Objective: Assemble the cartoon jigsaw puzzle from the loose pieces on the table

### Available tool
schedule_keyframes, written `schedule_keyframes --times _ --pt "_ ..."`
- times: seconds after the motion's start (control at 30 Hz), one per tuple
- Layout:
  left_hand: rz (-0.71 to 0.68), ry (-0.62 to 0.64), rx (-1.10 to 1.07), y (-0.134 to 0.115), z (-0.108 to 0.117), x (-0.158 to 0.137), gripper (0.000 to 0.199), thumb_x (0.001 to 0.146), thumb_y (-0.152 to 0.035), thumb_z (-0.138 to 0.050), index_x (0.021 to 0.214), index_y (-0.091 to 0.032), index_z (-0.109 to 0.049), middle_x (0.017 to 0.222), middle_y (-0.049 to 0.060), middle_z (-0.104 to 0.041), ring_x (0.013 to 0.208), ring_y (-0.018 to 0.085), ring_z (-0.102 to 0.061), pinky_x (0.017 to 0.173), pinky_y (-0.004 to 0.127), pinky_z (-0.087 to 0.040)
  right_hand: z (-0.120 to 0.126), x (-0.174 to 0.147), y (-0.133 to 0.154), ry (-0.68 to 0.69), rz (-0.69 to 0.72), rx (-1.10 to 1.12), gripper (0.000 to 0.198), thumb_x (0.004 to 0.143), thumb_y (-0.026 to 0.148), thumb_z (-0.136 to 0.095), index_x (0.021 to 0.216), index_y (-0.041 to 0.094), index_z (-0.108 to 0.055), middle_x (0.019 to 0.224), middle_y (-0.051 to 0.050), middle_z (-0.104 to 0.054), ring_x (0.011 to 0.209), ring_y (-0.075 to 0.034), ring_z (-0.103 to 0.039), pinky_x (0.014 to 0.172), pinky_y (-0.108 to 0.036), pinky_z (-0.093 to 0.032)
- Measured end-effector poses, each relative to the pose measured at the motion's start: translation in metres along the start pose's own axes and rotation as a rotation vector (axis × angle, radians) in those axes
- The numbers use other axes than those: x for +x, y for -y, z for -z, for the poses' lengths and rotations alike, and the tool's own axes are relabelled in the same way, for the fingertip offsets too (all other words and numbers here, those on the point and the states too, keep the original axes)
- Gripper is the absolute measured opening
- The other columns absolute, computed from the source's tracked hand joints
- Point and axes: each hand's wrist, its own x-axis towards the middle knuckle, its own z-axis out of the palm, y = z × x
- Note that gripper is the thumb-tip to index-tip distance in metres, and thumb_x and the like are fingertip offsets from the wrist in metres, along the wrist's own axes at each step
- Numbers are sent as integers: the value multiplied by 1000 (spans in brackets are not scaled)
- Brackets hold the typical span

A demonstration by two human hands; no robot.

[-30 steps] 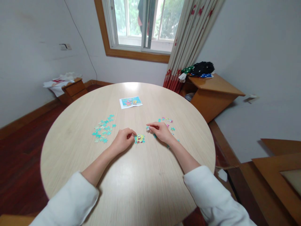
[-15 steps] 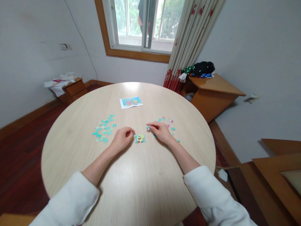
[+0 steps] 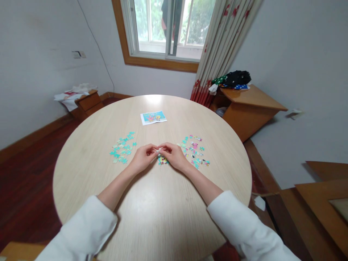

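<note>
Both of my hands meet over the middle of the table. My right hand (image 3: 173, 155) is closed in a pinch on a small puzzle piece (image 3: 158, 152), mostly covered by fingertips. From the other side, the fingertips of my left hand (image 3: 143, 156) pinch at the same piece. Just under the fingers lies a small joined section of jigsaw puzzle (image 3: 163, 160) with a yellow cartoon face, its upper part hidden by my right hand. Loose teal pieces (image 3: 121, 148) are spread left of my left hand. Mixed pink, teal and yellow pieces (image 3: 195, 145) lie right of my right hand.
A printed reference picture (image 3: 153, 117) lies toward the far side of the round wooden table (image 3: 141, 217). Beyond it are a window and a curtain (image 3: 214, 47). A tilted wooden cabinet (image 3: 244, 108) with clothes on top stands at the right.
My right hand has moved left from the right-hand pieces, carrying a puzzle piece to my left hand. The fingertips now meet above the joined section and partly cover it.
</note>
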Motion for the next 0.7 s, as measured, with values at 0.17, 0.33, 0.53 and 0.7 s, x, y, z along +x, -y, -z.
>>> schedule_keyframes --times 0.17,0.33,0.53,0.7 --pt "8 -37 75 4 4 2 23 70 -33 -59 80 -13 -66 63 3 -65 58 14 -57 59 25 -44 3 0 -3 -28 15 -101 16 76 17 -56 87 14 -66 75 -2 -66 67 -11 -58 65 -24 -45" --pt "41 -80 124 11 8 5 18 68 -29 -59 73 -14 -66 67 5 -68 61 15 -59 61 27 -44 9 -2 -2 -47 56 -255 15 77 17 -56 87 14 -67 73 -2 -66 64 -10 -55 65 -23 -43" --pt "61 -71 153 14 7 5 14 67 -26 -59 69 -15 -66 66 5 -69 60 15 -60 60 27 -45 11 -4 -1 -40 80 -357 16 79 15 -55 88 15 -68 76 -3 -67 65 -10 -55 65 -23 -43" --pt "72 -52 217 19 6 4 14 68 -26 -58 68 -15 -67 65 4 -68 61 15 -59 61 27 -44 11 -6 1 -15 77 -391 15 79 14 -55 87 15 -68 77 -3 -68 67 -11 -57 67 -24 -43"
